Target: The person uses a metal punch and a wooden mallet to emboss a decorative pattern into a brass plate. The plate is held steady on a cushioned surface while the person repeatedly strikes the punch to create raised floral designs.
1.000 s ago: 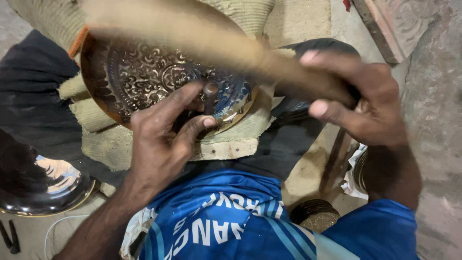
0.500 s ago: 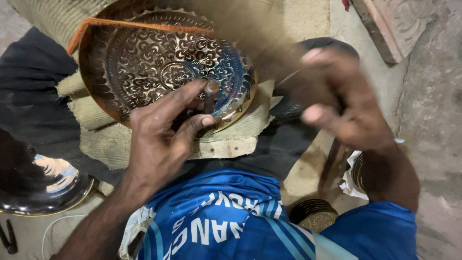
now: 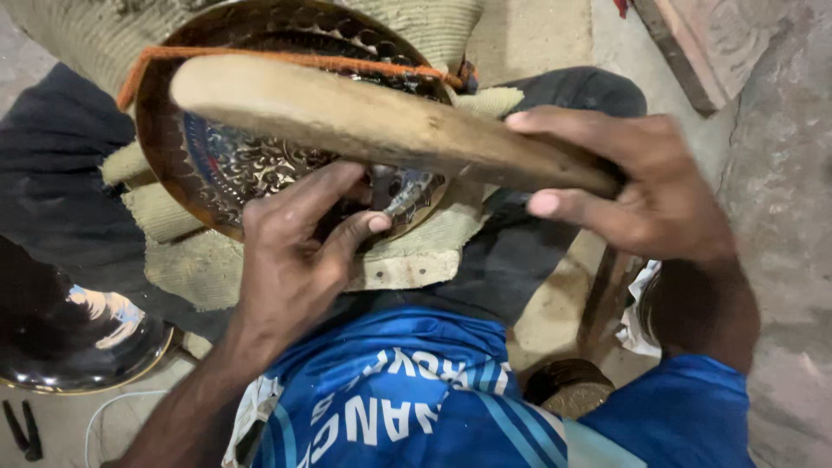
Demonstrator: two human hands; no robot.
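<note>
Your long pale wooden mallet (image 3: 381,126) is back in sharp view across the round engraved brass plate (image 3: 243,165); half a second ago it was a blur swept up out of the way, with the plate's pattern showing whole. Your right hand (image 3: 641,195) is wrapped tight round the mallet's narrow end, thumb underneath and fingers over the top. The mallet's long axis runs from that hand leftward and slightly up, its broad end lying over the plate's upper left. Your left hand (image 3: 295,251) is pinched nearly shut on a small metal chisel (image 3: 400,198), thumb and forefinger meeting on it, its tip set on the plate's lower right part. The chisel sits just below the mallet's shaft and between your two hands, nearer to your left. The plate rests tilted on a folded beige woven cloth pad (image 3: 407,256) over your lap, an orange cord (image 3: 286,59) crossing its upper rim
</note>
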